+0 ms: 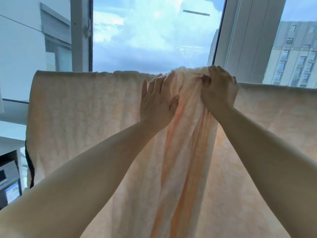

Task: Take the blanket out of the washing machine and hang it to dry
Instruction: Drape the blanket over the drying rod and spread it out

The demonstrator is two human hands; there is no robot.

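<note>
Gripping bunched blanket (72, 117) — both hands.

blanket (77, 114): pale peach/cream, faint mottled texture, orange streaks in the bunched folds, dark trim left edge. window frame (80, 31): white.

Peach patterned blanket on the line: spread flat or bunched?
Partly: peach patterned blanket hangs flat at both sides, bunched mid-line where right hand grips it.

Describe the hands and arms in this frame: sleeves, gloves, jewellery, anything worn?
Nothing worn that shows. The left hand and the right hand are bare, with no gloves, rings, watch or bracelets visible. Both forearms are bare down to the frame's lower edge; no sleeve enters the view. No markings or tattoos visible.
</note>
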